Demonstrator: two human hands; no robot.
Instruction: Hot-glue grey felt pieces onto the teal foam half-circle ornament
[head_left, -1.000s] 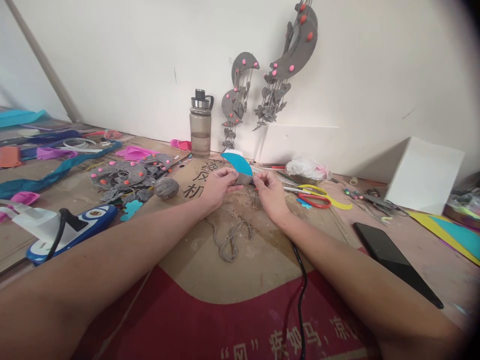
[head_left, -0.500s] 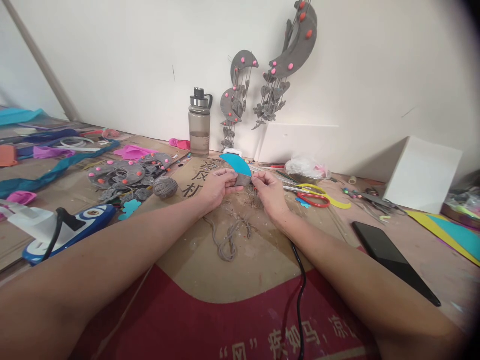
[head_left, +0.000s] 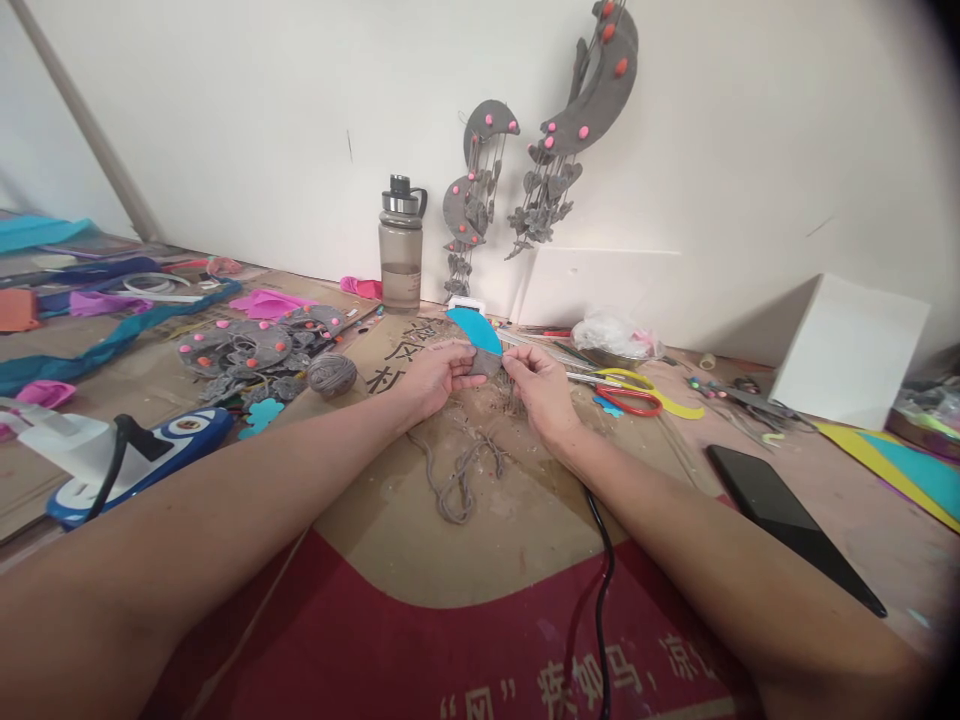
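A blue crescent (head_left: pixel 475 328), its lower part covered in grey yarn, is pinched between the thumb and fingers of my left hand (head_left: pixel 441 376). At the crescent's right edge, my right hand (head_left: pixel 538 384) has its thumb and fingertips pressed together; what they grip is too small to make out, perhaps the yarn strand. Loose grey yarn (head_left: pixel 454 512) lies in loops on the cardboard (head_left: pixel 390 540) below my hands. To the left sits a ball of grey yarn (head_left: pixel 332 374).
Scissors (head_left: pixel 634 392) with red and yellow handles lie right of my hands, beyond a black phone (head_left: pixel 787 520). A water bottle (head_left: pixel 400 250) stands at the wall near hanging grey crescents (head_left: pixel 600 100). A power strip (head_left: pixel 172 440) is at left; a black cable (head_left: pixel 602 600) crosses the cardboard.
The crescent has turned slightly, its blue tip shifting a little to the right. Both hands stay nearly in place, and the whole view has shifted very slightly.
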